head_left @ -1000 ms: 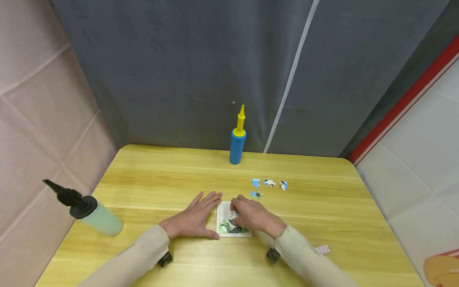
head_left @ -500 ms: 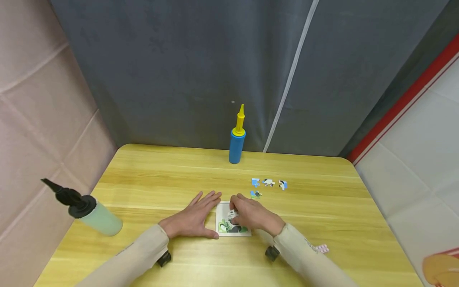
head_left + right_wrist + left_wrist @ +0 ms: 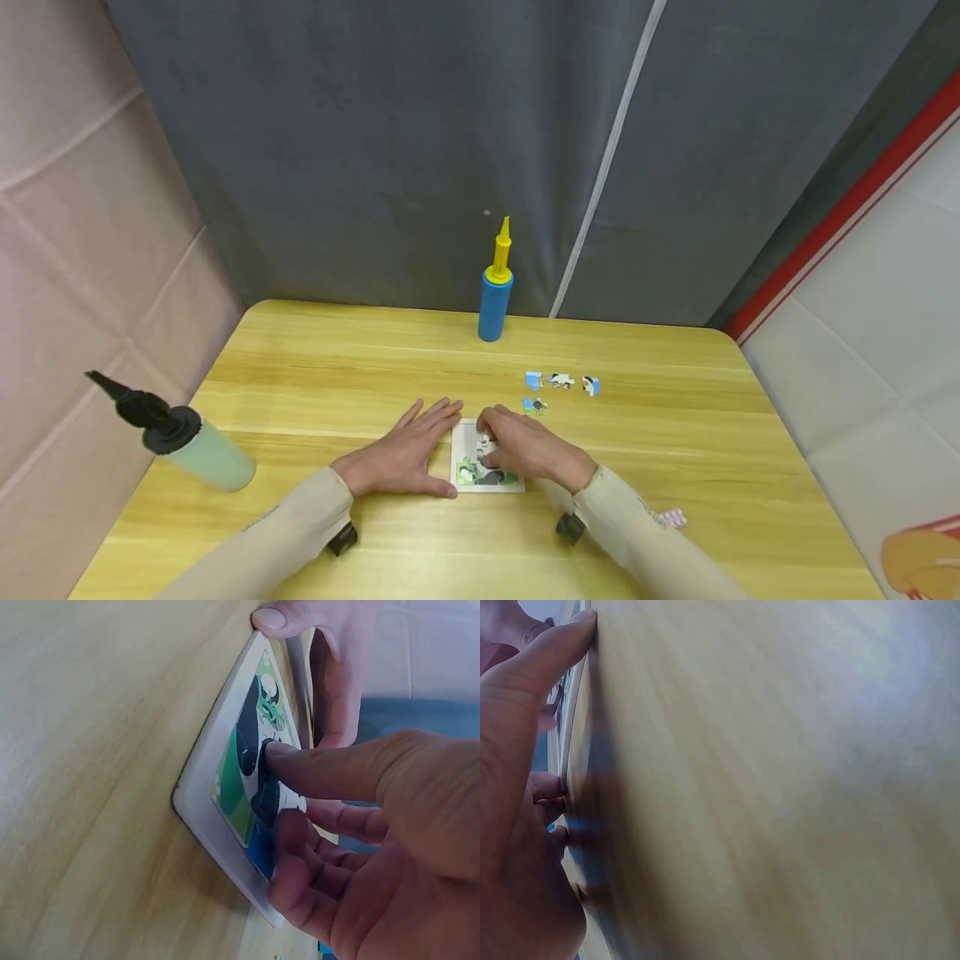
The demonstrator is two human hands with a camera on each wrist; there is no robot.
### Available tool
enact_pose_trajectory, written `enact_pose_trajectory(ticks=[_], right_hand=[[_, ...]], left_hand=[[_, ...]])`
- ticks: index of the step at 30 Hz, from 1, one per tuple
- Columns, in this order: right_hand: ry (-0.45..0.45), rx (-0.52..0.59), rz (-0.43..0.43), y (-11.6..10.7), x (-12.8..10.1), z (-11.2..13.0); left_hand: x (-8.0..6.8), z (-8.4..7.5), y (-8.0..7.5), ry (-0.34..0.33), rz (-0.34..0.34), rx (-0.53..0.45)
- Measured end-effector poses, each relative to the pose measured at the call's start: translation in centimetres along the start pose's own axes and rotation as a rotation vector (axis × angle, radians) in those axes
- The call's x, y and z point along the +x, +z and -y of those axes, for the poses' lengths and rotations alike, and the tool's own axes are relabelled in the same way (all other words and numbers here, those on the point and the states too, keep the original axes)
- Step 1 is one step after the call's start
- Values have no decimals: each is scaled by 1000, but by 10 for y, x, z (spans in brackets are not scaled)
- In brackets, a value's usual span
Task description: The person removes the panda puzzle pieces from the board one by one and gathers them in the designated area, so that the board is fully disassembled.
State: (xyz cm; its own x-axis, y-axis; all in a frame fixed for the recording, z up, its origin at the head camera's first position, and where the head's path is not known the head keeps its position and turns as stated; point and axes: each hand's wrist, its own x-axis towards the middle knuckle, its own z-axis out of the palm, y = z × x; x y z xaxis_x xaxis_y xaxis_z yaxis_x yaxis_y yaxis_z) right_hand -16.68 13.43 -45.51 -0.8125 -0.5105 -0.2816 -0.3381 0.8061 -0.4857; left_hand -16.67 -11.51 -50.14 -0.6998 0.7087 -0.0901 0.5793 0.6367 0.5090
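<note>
At lower centre of the head view, your right hand point(image 3: 528, 450) has crept up the puzzle point(image 3: 471, 475), fingertips pressing a piece home; your left hand point(image 3: 401, 454) stays flat, steadying its edge.

Table point(image 3: 315, 367): pale yellow wood-grain top, smooth, slight sheen. Puzzle board point(image 3: 217, 787): stiff white cardboard with a glossy printed picture. Behind the puzzle board, blue pump point(image 3: 495, 302): smooth plastic, yellow nozzle. Backdrop point(image 3: 375, 142) beyond the table: matt grey cloth. Sleeves point(image 3: 277, 542): beige matt cloth.
</note>
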Motion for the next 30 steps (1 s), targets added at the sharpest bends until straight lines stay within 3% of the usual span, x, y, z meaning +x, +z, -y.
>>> enact_pose_trajectory(ticks=[22, 30], right_hand=[[-132, 46, -45, 4, -4, -7], [-114, 87, -30, 4, -4, -9]], left_hand=[[0, 0, 0, -2, 5, -10], [-1, -1, -2, 6, -1, -10]])
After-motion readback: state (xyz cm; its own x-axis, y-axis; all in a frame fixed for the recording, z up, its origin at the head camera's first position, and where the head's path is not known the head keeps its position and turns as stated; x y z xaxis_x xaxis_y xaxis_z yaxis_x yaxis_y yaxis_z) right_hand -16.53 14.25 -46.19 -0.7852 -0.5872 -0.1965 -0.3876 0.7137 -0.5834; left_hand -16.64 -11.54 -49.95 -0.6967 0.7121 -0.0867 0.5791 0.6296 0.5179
